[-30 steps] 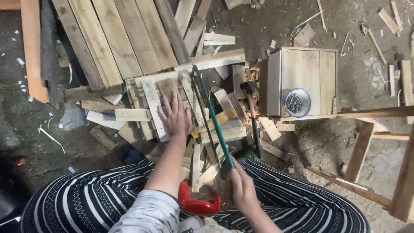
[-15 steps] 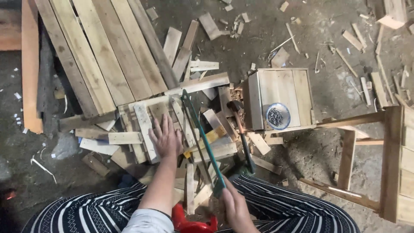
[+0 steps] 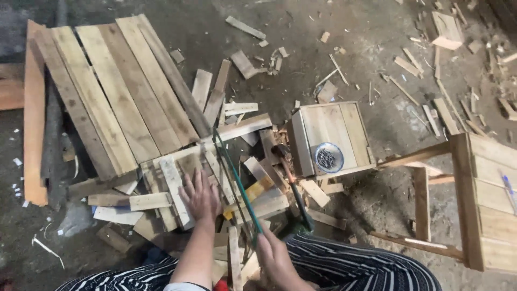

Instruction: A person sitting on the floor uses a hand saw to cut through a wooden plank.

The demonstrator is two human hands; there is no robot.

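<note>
Head view: camera has tipped up since a second ago, so the plank stack [image 3: 116,91] at far left and the littered floor [image 3: 344,32] now fill more of the frame, and the box [image 3: 328,137] with its round tin of nails [image 3: 328,157] has slid nearer to centre. Hands barely moved relative to the work, so sawing reads as ongoing, same piece, same setup. Left hand [image 3: 200,195] lies flat, fingers spread, pressing on the pale strip [image 3: 175,188] at the near edge of the scrap pile [image 3: 253,178]; not gripping, just holding it down. Right hand [image 3: 274,258] is closed around the handle of the green saw [image 3: 237,183], near centre bottom. Saw frame runs from that hand away and leftward, crossing the scraps just right of the left hand, its far tip by the long batten [image 3: 242,128]. Can't tell exactly where the blade bites; scraps hide it. Hammer [image 3: 293,188] lies on the pile just right of the saw, head toward the box, untouched. Wooden frame [image 3: 463,199] stands at right, well apart. Striped lap [image 3: 355,267] along the near edge.
</note>
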